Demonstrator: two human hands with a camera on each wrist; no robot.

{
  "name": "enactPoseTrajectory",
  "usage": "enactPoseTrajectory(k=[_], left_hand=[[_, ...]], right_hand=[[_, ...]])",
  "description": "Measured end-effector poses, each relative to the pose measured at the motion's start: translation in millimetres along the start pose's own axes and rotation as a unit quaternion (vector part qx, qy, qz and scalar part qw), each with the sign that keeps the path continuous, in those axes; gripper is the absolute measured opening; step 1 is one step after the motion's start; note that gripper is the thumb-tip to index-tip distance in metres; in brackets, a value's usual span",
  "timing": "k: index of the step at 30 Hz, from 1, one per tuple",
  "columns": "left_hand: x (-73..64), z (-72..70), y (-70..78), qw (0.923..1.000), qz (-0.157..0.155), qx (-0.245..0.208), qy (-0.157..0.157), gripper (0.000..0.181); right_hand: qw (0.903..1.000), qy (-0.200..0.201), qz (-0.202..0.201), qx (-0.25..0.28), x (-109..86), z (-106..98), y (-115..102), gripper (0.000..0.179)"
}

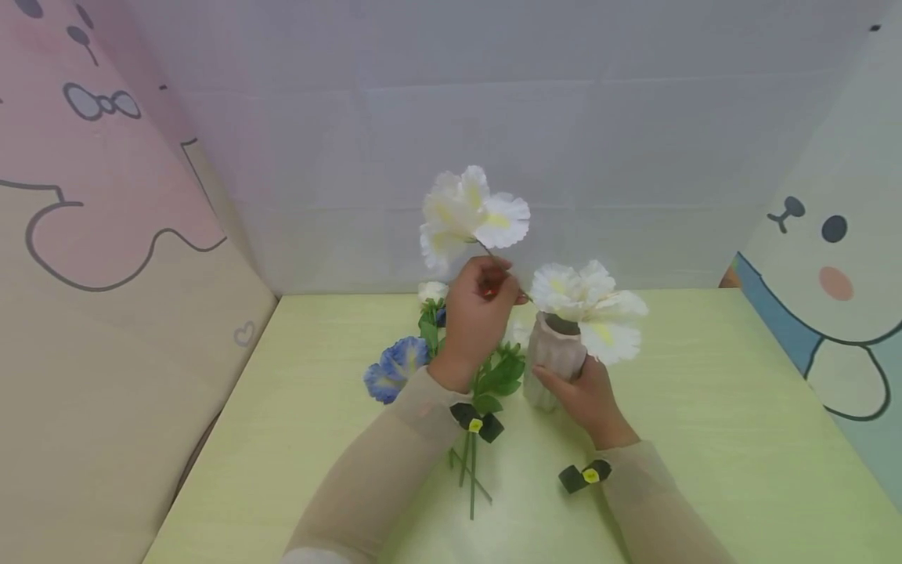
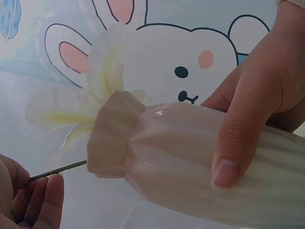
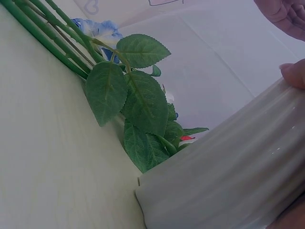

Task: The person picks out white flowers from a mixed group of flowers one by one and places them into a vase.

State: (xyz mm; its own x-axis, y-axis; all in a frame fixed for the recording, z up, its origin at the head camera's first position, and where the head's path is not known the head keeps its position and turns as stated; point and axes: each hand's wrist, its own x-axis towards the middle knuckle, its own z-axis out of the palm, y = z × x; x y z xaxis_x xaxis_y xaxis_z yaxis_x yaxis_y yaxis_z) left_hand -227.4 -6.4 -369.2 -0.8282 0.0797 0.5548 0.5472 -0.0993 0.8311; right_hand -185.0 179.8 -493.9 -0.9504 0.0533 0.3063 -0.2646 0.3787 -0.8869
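Note:
My left hand (image 1: 474, 317) pinches the thin stem (image 2: 57, 170) of a white artificial flower (image 1: 472, 213) with yellow streaks. The stem slants down to the mouth of a pale ribbed vase (image 1: 553, 356); how far inside its end reaches, I cannot tell. Around the vase's right side, my right hand (image 1: 593, 398) grips with the thumb across the front. A second white flower (image 1: 613, 329) leans over the rim to the right, its stem hidden.
Left of the vase, blue flowers (image 1: 398, 368), a small white bloom (image 1: 432, 292) and green leaves (image 3: 143, 102) lie on the pale yellow table (image 1: 719, 407), stems toward me. Cartoon-printed panels (image 1: 838, 235) stand at both sides and a plain white sheet (image 1: 338, 157) behind.

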Motion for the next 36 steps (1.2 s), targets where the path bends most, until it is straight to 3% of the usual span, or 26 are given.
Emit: enactPoseTrajectory(k=[19,24,34,36], left_hand=[[3.2,7.8,-4.6,0.998,-0.04,0.048,-0.008,0.017],[7.0,8.1,-4.3,0.9953,-0.042,0.084,-0.022,0.016],[12.4,7.2,-7.0,0.9952,-0.05,0.078,-0.033,0.018],[13.6,7.3,-7.7,0.9939,-0.049,0.093,-0.033,0.019]], right_hand=[[0.9998,-0.004,0.019,-0.008,-1.1,-0.8,-1.9,0.031],[0.9997,-0.007,0.022,-0.005,-1.6,-1.0,-2.4,0.031],[0.9998,-0.01,0.006,0.015,-0.6,0.8,2.2,0.034],[0.9994,-0.013,-0.008,0.031,-1.2,-0.5,-7.3,0.04]])
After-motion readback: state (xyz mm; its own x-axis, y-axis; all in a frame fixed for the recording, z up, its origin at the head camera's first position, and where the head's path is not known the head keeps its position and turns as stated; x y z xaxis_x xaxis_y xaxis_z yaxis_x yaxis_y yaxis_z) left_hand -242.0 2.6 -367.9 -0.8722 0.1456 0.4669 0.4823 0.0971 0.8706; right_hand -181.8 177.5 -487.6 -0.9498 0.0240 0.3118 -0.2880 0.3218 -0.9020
